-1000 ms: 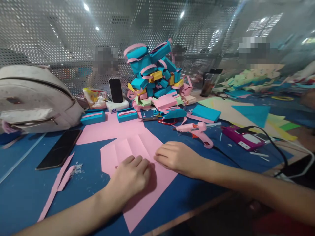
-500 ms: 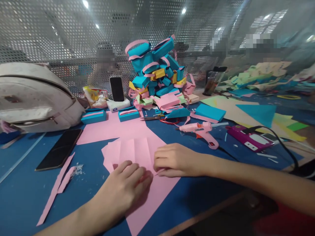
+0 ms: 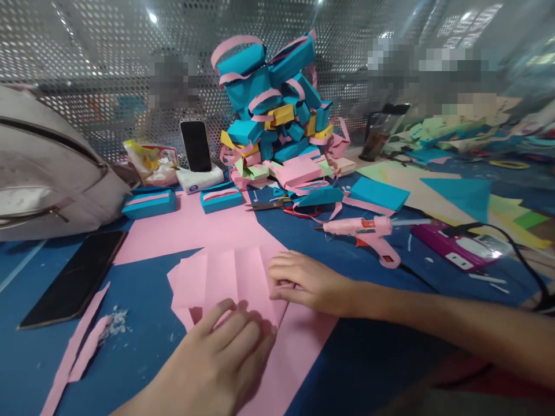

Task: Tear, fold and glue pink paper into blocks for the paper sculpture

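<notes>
A creased piece of pink paper (image 3: 221, 274) lies in front of me, with several upright fold lines and cut notches along its left side. My right hand (image 3: 310, 283) has its fingers curled over the right edge of this piece, thumb close to the fingertips. At the lower edge, my left hand (image 3: 229, 352) bends its fingers down onto the same paper; its fingertips are partly hidden. Beneath both hands lies a larger pink sheet (image 3: 299, 352).
A pink glue gun (image 3: 368, 231) and a purple power strip (image 3: 451, 245) lie right, scissors (image 3: 269, 205) behind. Blue, pink and yellow paper boxes (image 3: 277, 115) are piled at the back. Left are a dark phone (image 3: 73, 277), pink paper strips (image 3: 82, 346) and a white backpack (image 3: 52, 167).
The view has shifted nearer, so things look larger. My left hand is lower in the picture. My right hand remains at the right edge of the pink paper.
</notes>
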`<act>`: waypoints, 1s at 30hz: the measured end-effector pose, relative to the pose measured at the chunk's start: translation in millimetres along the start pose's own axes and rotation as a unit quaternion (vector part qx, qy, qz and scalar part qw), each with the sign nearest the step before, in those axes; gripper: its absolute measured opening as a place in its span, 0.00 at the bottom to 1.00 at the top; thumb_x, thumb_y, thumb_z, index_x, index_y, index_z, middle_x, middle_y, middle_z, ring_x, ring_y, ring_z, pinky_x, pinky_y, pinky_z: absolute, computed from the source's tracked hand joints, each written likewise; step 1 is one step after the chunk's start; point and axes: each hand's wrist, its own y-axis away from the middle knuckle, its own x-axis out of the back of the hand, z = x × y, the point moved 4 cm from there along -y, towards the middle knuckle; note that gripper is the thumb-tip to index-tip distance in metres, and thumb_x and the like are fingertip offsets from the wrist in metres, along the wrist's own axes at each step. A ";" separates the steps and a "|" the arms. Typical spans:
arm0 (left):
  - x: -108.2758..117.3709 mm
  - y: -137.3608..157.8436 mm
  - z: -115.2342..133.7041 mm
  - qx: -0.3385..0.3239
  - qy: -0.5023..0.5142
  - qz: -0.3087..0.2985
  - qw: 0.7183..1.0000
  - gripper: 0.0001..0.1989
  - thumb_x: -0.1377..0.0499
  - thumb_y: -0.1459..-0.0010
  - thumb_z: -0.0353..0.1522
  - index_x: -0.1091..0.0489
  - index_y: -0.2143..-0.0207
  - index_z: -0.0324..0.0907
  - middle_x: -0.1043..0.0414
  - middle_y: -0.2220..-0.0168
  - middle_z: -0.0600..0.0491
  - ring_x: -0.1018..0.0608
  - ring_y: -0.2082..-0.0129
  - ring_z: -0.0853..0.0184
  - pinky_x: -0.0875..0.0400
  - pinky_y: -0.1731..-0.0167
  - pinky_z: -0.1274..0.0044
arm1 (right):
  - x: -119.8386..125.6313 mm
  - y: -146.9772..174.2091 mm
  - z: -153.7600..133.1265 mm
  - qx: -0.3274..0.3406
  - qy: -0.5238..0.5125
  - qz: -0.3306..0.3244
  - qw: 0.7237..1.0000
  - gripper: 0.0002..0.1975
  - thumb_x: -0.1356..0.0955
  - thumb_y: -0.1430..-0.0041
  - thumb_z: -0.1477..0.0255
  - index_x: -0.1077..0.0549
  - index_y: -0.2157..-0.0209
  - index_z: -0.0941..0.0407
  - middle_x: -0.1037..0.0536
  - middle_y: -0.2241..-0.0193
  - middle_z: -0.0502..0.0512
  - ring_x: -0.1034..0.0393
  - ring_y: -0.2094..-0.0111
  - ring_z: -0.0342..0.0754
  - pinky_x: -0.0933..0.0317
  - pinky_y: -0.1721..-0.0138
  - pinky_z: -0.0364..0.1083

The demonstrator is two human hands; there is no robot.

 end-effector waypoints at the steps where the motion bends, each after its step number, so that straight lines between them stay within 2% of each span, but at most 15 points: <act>1: -0.2 1.3 -0.3 -0.002 0.005 0.003 1.000 0.16 0.50 0.33 0.26 0.30 0.46 0.33 0.24 0.57 0.47 0.25 0.57 0.57 0.37 0.49 0.61 | -1.2 0.6 0.1 -0.004 0.014 0.008 1.000 0.14 0.37 0.31 0.65 0.32 0.70 0.57 0.31 0.69 0.50 0.38 0.64 0.46 0.46 0.60 0.46; 4: -1.6 4.0 -1.2 -0.004 0.003 0.018 1.000 0.18 0.55 0.31 0.26 0.29 0.46 0.34 0.24 0.57 0.47 0.26 0.54 0.57 0.39 0.47 0.61 | -5.7 2.5 -1.1 -0.002 0.072 0.028 0.997 0.12 0.36 0.32 0.65 0.32 0.69 0.57 0.32 0.68 0.50 0.39 0.64 0.47 0.47 0.58 0.46; 8: -2.9 5.0 -2.8 0.006 0.021 0.042 0.999 0.19 0.55 0.31 0.24 0.30 0.46 0.33 0.24 0.57 0.46 0.26 0.56 0.59 0.41 0.45 0.61 | -10.0 4.3 -2.8 0.007 0.129 0.046 0.991 0.12 0.37 0.32 0.66 0.32 0.68 0.57 0.32 0.68 0.52 0.41 0.64 0.48 0.47 0.58 0.47; 13: -6.3 1.4 -4.8 0.031 0.035 -0.017 0.999 0.22 0.57 0.31 0.26 0.39 0.38 0.31 0.26 0.55 0.45 0.29 0.57 0.57 0.41 0.48 0.59 | -12.0 5.2 -4.4 0.015 0.167 0.047 0.985 0.11 0.37 0.32 0.66 0.31 0.67 0.57 0.33 0.67 0.52 0.41 0.64 0.49 0.48 0.59 0.47; 18: -8.4 -1.2 -3.4 0.023 0.020 -0.061 0.998 0.22 0.52 0.33 0.27 0.39 0.38 0.32 0.28 0.53 0.45 0.31 0.57 0.56 0.44 0.47 0.60 | -13.1 5.4 -5.9 0.017 0.183 0.057 0.981 0.11 0.37 0.32 0.66 0.30 0.67 0.57 0.33 0.67 0.52 0.41 0.65 0.48 0.48 0.60 0.47; 22: -10.3 0.2 -2.8 0.026 0.016 -0.070 0.997 0.24 0.49 0.34 0.27 0.41 0.37 0.33 0.29 0.52 0.46 0.32 0.56 0.56 0.47 0.46 0.59 | -13.2 4.9 -6.3 0.014 0.189 0.055 0.980 0.12 0.38 0.31 0.66 0.30 0.67 0.56 0.33 0.67 0.52 0.42 0.65 0.48 0.48 0.60 0.47; 30: -5.8 -2.9 -3.4 0.023 0.026 -0.074 0.997 0.22 0.49 0.34 0.26 0.38 0.38 0.34 0.27 0.52 0.47 0.31 0.55 0.55 0.47 0.45 0.59 | -11.8 4.8 -10.8 0.012 0.210 0.047 0.976 0.10 0.38 0.31 0.69 0.30 0.66 0.56 0.31 0.65 0.54 0.40 0.64 0.48 0.49 0.61 0.47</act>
